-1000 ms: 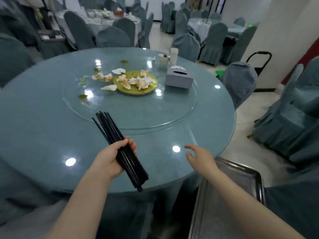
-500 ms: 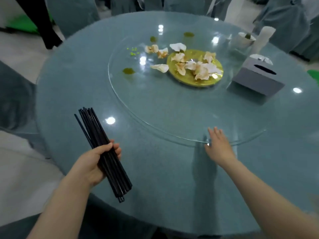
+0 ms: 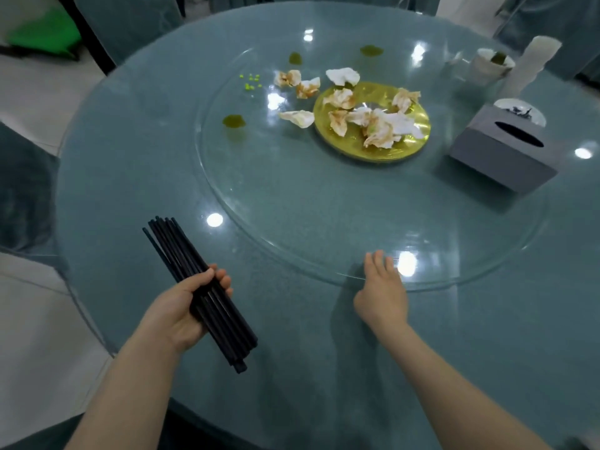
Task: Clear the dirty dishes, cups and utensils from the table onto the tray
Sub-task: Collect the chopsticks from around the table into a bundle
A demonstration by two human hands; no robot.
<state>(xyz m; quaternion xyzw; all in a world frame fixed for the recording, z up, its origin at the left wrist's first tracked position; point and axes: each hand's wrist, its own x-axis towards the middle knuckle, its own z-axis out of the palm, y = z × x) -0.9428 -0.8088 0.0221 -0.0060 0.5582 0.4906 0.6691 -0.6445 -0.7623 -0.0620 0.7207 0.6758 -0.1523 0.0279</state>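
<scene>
On the round teal bench (image 3: pixel 130 177), ringed by covered chairs, a glass turntable (image 3: pixel 292 216) carries a yellow plate (image 3: pixel 418 131) of crumpled napkins and a grey tissue box (image 3: pixel 500 157). Black chopsticks (image 3: pixel 201 293) are clenched in the left hand (image 3: pixel 185 306). The right hand (image 3: pixel 383 293) is spread flat, fingers touching the turntable's rim.

I cannot count the black chopsticks (image 3: pixel 198 293): the left hand (image 3: pixel 181 306) wraps the middle of the bundle and the sticks overlap. The right hand (image 3: pixel 383 293) lies over the near rim of the glass turntable (image 3: pixel 292 203), and I cannot tell whether its fingertips press the glass or hover. At the far right, the white cup (image 3: pixel 490 64) holds something green too small to identify, the tall white stack (image 3: pixel 532 66) is blurred, and the table (image 3: pixel 130 164) runs off 2 picture edges.
</scene>
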